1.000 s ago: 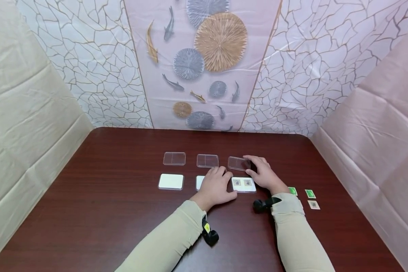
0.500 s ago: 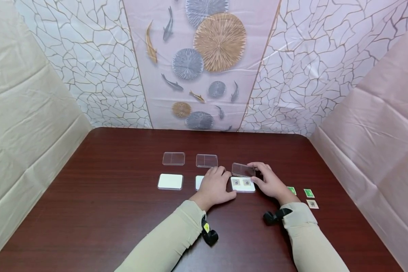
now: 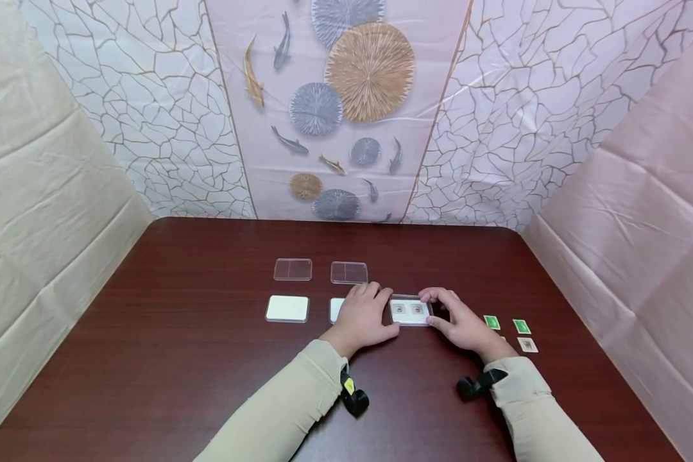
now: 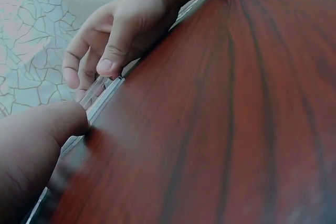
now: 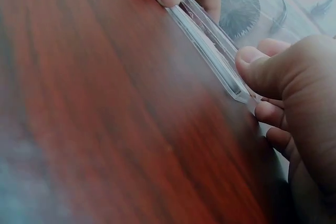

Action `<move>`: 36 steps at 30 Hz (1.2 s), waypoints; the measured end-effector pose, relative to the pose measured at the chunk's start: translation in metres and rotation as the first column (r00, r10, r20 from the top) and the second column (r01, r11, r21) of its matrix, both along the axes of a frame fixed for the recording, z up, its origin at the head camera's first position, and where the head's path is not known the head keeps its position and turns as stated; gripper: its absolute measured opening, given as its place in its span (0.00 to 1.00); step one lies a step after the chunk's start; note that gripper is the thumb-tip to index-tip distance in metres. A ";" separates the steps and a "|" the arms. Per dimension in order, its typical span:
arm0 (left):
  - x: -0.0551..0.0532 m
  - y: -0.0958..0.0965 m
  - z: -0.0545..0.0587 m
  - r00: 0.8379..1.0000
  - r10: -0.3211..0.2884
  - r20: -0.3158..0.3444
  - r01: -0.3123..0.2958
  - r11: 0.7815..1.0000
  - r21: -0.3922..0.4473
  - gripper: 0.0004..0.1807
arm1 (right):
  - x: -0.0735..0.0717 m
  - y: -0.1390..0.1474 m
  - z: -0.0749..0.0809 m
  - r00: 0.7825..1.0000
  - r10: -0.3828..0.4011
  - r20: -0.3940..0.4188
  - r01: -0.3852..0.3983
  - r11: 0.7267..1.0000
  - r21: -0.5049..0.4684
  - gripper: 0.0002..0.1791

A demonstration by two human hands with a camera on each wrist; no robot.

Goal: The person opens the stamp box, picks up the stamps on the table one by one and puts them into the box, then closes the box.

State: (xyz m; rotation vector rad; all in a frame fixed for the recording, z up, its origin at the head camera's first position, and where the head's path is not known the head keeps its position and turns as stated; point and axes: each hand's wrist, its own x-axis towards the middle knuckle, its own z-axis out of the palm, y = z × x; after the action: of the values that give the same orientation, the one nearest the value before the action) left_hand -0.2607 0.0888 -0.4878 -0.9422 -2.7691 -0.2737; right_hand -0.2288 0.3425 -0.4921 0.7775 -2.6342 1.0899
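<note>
With our right hand [image 3: 461, 324] we pinch a clear rectangular plastic lid [image 5: 211, 27] over the white-lined rectangular plastic case [image 3: 409, 319] that our left hand [image 3: 362, 317] grips on the glossy red-brown wooden surface [image 3: 202, 359]

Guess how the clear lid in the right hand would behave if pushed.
The clear lid is probably stiff: its edges look straight in the right hand. Thin, see-through walls suggest it's light and might crack if forced. Flat-shaped, it would likely slide, not roll.
</note>
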 end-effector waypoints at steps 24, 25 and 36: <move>0.000 -0.002 -0.002 0.999 -0.017 -0.037 0.018 1.000 0.025 0.36 | 0.002 -0.001 0.000 1.000 0.027 -0.011 -0.027 0.999 0.027 0.22; 0.000 -0.002 -0.001 0.999 -0.018 -0.036 0.019 1.000 0.025 0.36 | 0.002 -0.002 0.001 1.000 0.024 -0.007 -0.024 0.999 0.029 0.23; 0.001 -0.002 0.000 0.999 -0.024 -0.036 0.024 1.000 0.018 0.34 | 0.002 -0.002 0.000 0.999 0.029 -0.032 -0.027 0.999 0.043 0.25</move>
State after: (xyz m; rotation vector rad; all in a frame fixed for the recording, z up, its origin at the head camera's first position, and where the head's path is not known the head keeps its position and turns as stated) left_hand -0.2594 0.0870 -0.4879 -0.9670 -2.7201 -0.2835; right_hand -0.2266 0.3409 -0.4926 0.8363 -2.6350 1.0215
